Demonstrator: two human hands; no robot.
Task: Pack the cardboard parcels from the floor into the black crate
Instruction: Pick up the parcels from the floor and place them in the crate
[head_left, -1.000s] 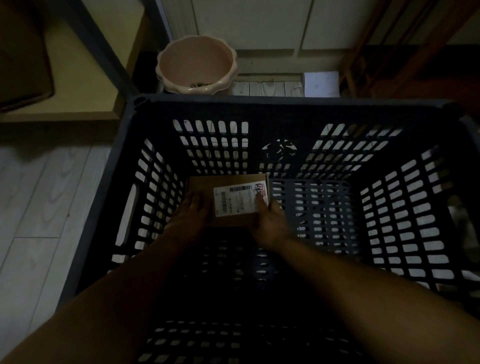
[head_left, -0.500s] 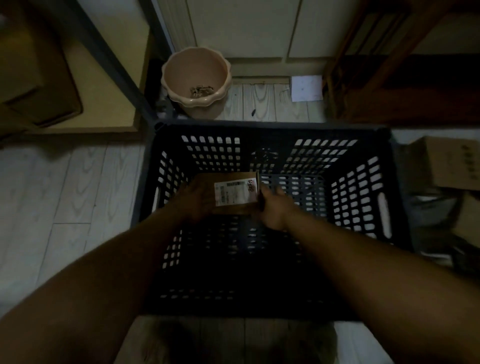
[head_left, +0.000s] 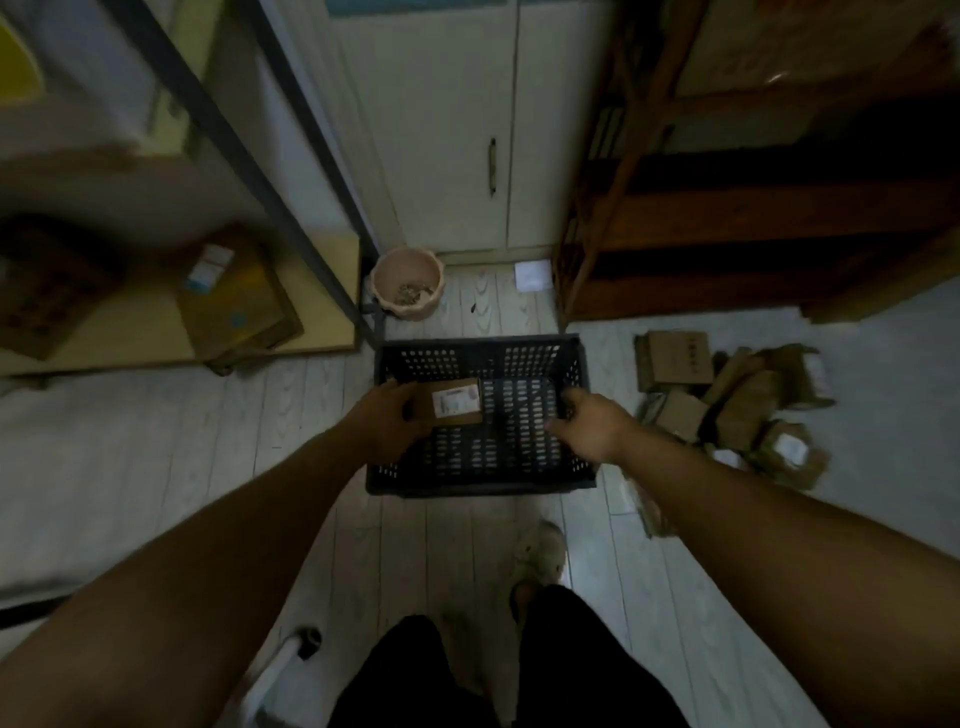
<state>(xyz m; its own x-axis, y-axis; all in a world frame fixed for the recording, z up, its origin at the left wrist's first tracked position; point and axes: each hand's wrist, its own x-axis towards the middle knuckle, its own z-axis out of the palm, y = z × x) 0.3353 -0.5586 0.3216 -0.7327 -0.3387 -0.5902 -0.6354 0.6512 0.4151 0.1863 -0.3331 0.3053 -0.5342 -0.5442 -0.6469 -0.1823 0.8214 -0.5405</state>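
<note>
Nearest: our legs in black trousers (head_left: 441, 675) and one slippered foot (head_left: 540, 553) on the pale floor (head_left: 156, 457). Our left hand (head_left: 387, 423) sits at the left edge of the labelled cardboard parcel (head_left: 457, 410), fingers curled against it; we can't tell whether it grips or just touches. Our right hand (head_left: 592, 428) hangs over the crate's right side, fingers loosely bent, nothing in it. The parcel is inside the black crate (head_left: 480, 480), far-left corner. More parcels (head_left: 737, 410) are piled on the floor just right of the crate. Beyond: pink pot (head_left: 408, 283), cupboard door (head_left: 447, 130).
</note>
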